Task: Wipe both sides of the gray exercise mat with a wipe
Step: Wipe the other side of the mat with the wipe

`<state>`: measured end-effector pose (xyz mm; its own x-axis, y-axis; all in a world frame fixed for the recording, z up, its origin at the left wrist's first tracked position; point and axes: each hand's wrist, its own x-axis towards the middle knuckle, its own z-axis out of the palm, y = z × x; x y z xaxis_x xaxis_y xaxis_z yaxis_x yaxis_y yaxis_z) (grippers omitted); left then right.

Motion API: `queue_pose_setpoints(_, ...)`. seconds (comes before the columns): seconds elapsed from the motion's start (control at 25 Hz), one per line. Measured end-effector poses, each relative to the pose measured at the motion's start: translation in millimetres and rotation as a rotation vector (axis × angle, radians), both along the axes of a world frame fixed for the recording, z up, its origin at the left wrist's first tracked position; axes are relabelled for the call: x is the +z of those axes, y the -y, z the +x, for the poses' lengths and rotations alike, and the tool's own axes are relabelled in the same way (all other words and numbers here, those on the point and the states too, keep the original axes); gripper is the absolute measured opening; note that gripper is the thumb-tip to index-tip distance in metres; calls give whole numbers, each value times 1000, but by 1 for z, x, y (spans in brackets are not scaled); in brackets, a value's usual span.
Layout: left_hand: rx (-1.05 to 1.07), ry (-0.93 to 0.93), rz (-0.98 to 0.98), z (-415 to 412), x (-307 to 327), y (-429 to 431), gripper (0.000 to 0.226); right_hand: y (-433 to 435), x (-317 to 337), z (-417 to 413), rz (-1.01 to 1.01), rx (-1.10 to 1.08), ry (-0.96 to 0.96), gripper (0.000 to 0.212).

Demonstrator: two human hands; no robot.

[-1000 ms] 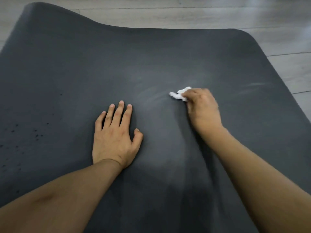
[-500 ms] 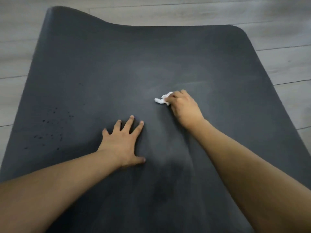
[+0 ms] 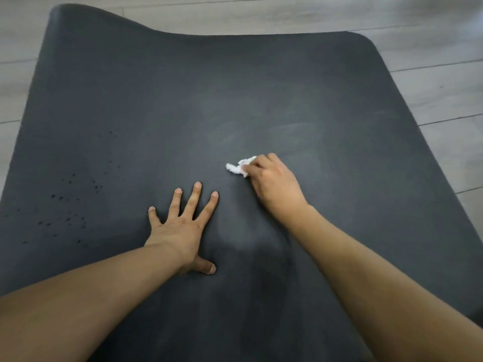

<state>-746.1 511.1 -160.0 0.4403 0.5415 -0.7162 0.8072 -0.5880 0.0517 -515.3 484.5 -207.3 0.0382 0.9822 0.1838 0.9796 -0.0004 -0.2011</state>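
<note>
This is looking like an indoor room, possibly a home: a pale gray wood-look plank floor [image 3: 431,82] is stretching on all visible sides, its seams running across, and a dark mat [image 3: 156,100] is lying spread on it

Plan view. The dark gray, matte rubber exercise mat [image 3: 130,87] is showing an even charcoal tone across most of its surface. Toward its left edge, a scatter of small black specks [image 3: 70,205] is dotting the gray. Around the mat's middle, pale hazy streaks [image 3: 290,128] are lightening the charcoal in arcs and patches. A small, crumpled white wipe [image 3: 236,167] is standing out brightly near the mat's centre. Beyond the far and side edges, a light gray wood-plank floor [image 3: 444,87] is displaying thin darker seam lines and faint grain.
</note>
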Motion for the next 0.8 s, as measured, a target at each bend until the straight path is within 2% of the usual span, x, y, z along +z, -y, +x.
queue_pose_setpoints(0.12,6,-18,-10,3,2,1,147,14,15,72,-15,-567,-31,35)
queue_pose_setpoints(0.16,6,-20,-13,4,3,2,147,13,14,77,-31,-716,-57,36)
queue_pose_setpoints(0.2,6,-19,-12,4,3,1,147,8,12,63,-30,-753,-83,39)
queue_pose_setpoints(0.24,9,-19,-11,4,3,1,147,3,7,35,-38,-673,-90,44)
queue_pose_setpoints(0.32,15,-22,-14,2,2,2,148,4,-4,-36,-61,-380,-57,54)
queue_pose_setpoints(0.4,10,-22,-7,2,0,2,146,24,-6,-75,-101,-39,-66,41)
queue_pose_setpoints(0.44,4,-22,0,2,-1,2,146,31,-1,-65,-76,91,-71,32)
queue_pose_setpoints(0.48,4,-21,7,2,-2,2,147,34,4,-42,-38,128,-88,26)
queue_pose_setpoints(0.52,7,-22,7,3,-1,1,148,37,10,-14,-37,28,-83,24)
queue_pose_setpoints(0.64,7,-29,5,6,0,2,150,48,12,61,-54,-578,-19,26)
queue_pose_setpoints(0.68,4,-36,11,7,0,2,150,48,10,62,-57,-683,-17,28)
queue_pose_setpoints(0.72,1,-44,13,7,1,2,150,46,9,48,-52,-702,-27,31)
queue_pose_setpoints(0.8,4,-49,23,6,1,2,150,49,6,-4,-42,-527,-57,42)
